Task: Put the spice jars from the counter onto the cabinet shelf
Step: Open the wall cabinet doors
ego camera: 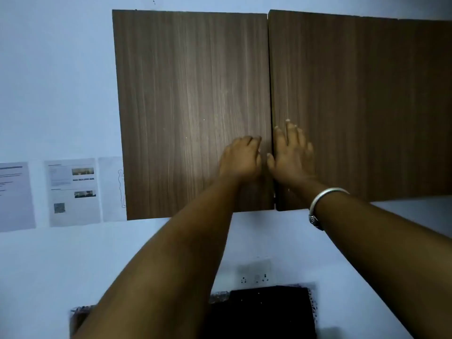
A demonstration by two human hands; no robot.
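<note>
A brown wood-grain wall cabinet fills the upper view, with its left door [190, 106] and right door [354, 106] both closed. My left hand [241, 159] lies on the left door beside the centre seam, fingers curled toward the edge. On the right door just past the seam rests my right hand [292, 155], flat with fingers spread; a silver bangle [322, 204] circles that wrist. Neither hand holds anything. No spice jars and no shelf show; the closed doors hide the cabinet's inside.
Printed sheets [73, 192] are stuck on the pale wall left of the cabinet. A wall socket [255, 272] sits below it, above a dark object [269, 311] at the bottom edge.
</note>
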